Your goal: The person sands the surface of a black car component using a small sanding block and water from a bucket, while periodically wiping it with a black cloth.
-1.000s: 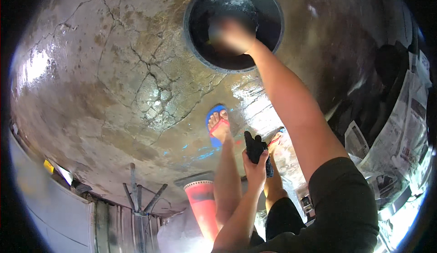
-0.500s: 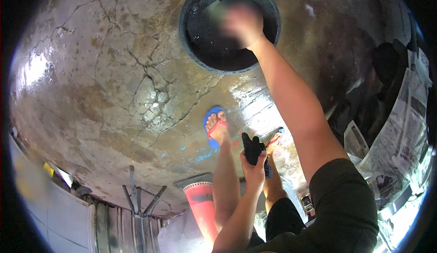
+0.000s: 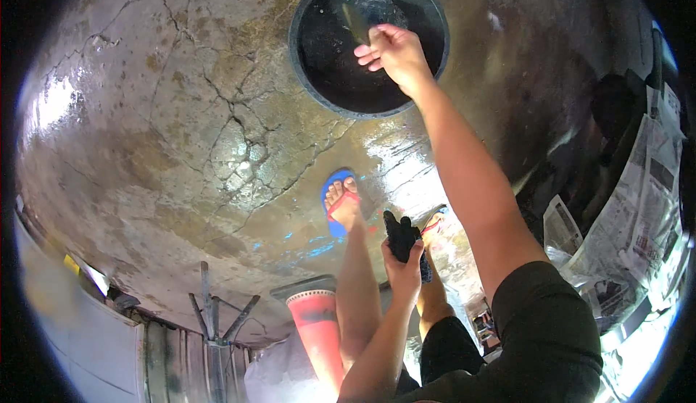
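My right hand [image 3: 391, 55] is over a round black tub [image 3: 312, 69] at top centre, pinching a thin, olive-green flat piece [image 3: 355, 19] that is blurred and points up-left. Inside the tub is dark matter with a pale patch; its exact nature is unclear. Lower down, near my legs, my left hand [image 3: 402, 262] grips a bunched black glove [image 3: 399, 233] with its fingers pointing upward. My bare feet are in blue flip-flops [image 3: 333, 222] with red straps.
Wet, cracked concrete floor [image 3: 181, 149] surrounds the tub, with blue paint marks near my feet. A red cone [image 3: 312, 330] and a metal stand [image 3: 214, 309] are behind my legs. Newspaper-covered material [image 3: 623, 229] lines the right side; a grey panel [image 3: 87, 330] is lower left.
My right hand was a blur deeper over the tub; now it is slightly lower and right, with the green piece showing. My left hand and the glove have barely moved.
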`<state>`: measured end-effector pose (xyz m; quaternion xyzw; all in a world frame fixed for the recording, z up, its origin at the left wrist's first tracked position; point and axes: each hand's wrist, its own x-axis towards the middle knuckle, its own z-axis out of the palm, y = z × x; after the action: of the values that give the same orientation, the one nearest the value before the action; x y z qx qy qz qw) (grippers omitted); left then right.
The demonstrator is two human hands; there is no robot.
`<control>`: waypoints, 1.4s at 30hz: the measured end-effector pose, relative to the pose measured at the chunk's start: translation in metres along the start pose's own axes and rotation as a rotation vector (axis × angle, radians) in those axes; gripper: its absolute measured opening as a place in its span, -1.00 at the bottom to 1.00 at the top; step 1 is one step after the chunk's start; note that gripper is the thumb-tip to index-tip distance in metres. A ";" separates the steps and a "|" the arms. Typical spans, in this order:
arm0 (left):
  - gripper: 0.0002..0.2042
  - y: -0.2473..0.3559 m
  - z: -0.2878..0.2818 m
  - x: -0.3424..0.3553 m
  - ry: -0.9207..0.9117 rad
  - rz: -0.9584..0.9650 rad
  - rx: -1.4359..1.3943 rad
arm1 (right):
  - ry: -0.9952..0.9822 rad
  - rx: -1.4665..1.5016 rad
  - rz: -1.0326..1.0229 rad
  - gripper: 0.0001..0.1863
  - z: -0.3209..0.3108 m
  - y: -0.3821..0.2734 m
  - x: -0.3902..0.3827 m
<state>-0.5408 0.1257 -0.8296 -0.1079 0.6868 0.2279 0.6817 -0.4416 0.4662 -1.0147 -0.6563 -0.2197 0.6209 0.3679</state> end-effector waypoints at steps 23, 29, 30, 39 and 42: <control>-0.51 0.009 -0.004 0.002 0.051 0.038 0.031 | -0.389 -1.579 -0.075 -0.44 -0.018 0.041 0.045; -0.45 0.023 0.013 0.007 0.005 0.005 -0.083 | -0.456 -1.049 0.072 -0.49 -0.064 0.005 0.017; -0.45 0.028 0.022 0.011 -0.020 0.006 -0.096 | -0.476 -0.935 -0.004 -0.50 -0.087 0.004 0.025; -0.50 0.032 -0.017 0.044 0.170 0.031 -0.249 | -0.383 -1.322 -0.223 -0.62 -0.058 -0.056 -0.009; -0.49 0.054 0.006 0.037 0.125 0.164 -0.328 | -0.288 -1.335 -0.265 -0.64 -0.057 -0.084 -0.008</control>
<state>-0.5617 0.1820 -0.8571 -0.1753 0.6879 0.3846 0.5901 -0.3726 0.5012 -0.9481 -0.6208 -0.6796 0.3837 -0.0747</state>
